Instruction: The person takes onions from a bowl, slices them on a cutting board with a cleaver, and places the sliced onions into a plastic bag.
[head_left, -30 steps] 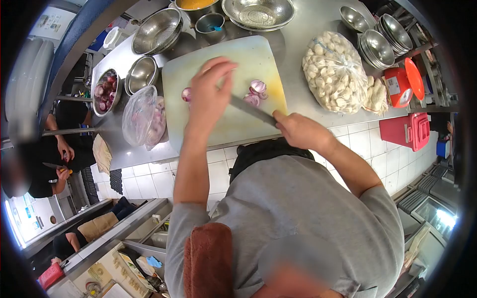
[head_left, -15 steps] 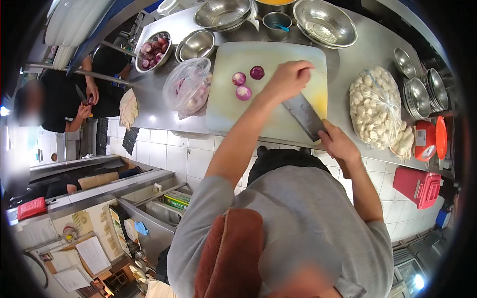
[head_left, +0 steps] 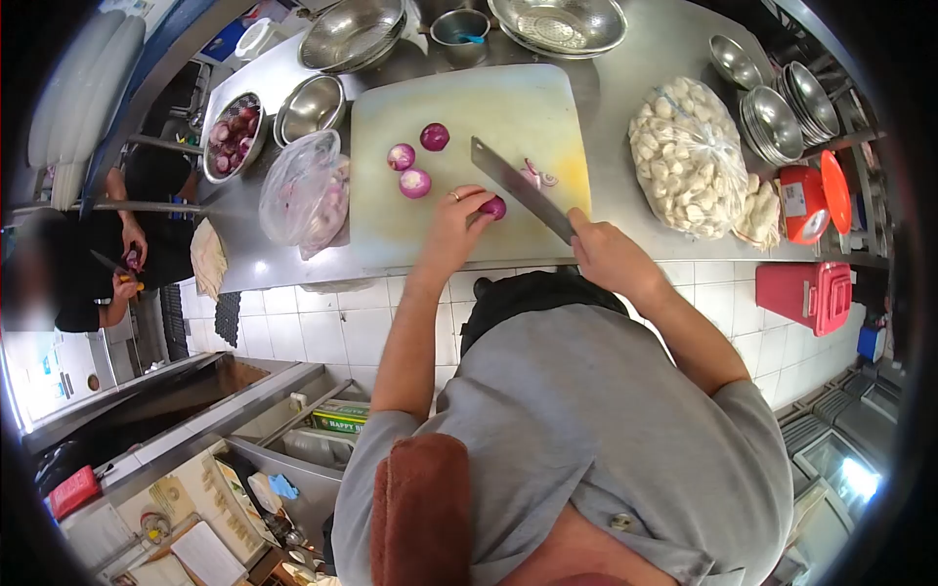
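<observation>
My left hand is closed on a red onion near the front of the pale cutting board. A ring shows on one finger. My right hand grips the handle of a cleaver, whose broad blade points up and left across the board, just right of the held onion. Beyond the blade lie some thin onion pieces. Three more peeled red onions sit on the board's left half, one dark purple onion among them.
A clear bag and a colander of red onions stand left of the board. On the right sits a big bag of garlic, with stacked metal bowls behind. A co-worker's hands hold a knife at far left.
My left hand has come from the board's right side toward me and now holds an onion. The cleaver has moved up over the board. Onion pieces now show on the right. The view has shifted.
</observation>
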`<action>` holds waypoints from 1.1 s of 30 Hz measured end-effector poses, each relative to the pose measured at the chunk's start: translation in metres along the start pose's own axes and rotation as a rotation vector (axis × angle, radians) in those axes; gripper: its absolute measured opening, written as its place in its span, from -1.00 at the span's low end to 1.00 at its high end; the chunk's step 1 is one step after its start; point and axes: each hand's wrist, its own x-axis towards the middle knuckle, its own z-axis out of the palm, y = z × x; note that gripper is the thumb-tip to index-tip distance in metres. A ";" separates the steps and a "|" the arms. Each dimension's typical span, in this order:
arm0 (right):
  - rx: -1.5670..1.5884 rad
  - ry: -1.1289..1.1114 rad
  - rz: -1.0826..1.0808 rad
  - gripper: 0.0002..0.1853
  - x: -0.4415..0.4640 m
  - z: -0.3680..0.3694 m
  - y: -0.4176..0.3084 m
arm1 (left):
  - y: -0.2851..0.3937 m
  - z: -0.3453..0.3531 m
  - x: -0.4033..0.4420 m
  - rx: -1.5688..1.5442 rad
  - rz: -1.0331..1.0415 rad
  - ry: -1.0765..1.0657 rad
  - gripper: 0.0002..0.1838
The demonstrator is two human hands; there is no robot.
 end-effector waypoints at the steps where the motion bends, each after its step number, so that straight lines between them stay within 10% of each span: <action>1: -0.033 0.002 -0.010 -0.75 -0.001 0.004 -0.002 | 0.001 -0.002 0.004 -0.184 -0.047 -0.071 -0.69; 33: -0.128 -0.112 0.048 -0.60 0.010 -0.004 -0.038 | -0.002 -0.001 0.029 -0.076 0.118 -0.120 -0.86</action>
